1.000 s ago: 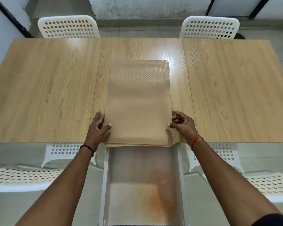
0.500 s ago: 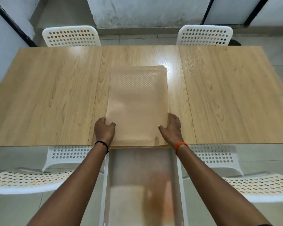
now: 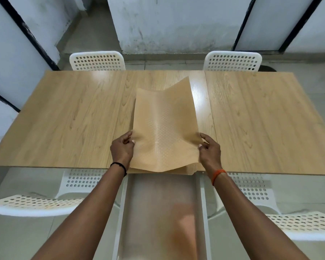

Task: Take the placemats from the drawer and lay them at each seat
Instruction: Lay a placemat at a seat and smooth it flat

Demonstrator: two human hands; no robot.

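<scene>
1. At the near edge of a long wooden table [image 3: 68, 117], seen from above, a person's two bare hands lift a tan placemat [image 3: 165, 124].
2. The left hand [image 3: 122, 149], at 9 o'clock of the mat, pinches its left edge, thumb on top and fingers curled under.
3. The right hand [image 3: 209, 148], at 3 o'clock, pinches the right edge the same way.
4. The lifted mat bows upward along its middle, and its far right corner rises toward 12 o'clock, off the table.
5. Under it, a stack of more mats [image 3: 190, 168] lies flat on the table, its near edge showing just past the table's edge.
6. At 6 o'clock, below the table edge, a white drawer [image 3: 123, 203] stands pulled open between the forearms.
7. White perforated chairs sit at 11 o'clock [image 3: 97, 61] and 1 o'clock [image 3: 232, 61] across the table, with others at 7 o'clock [image 3: 36, 204] and 5 o'clock [image 3: 300, 228].
8. A black band circles the left wrist, an orange one the right.
</scene>
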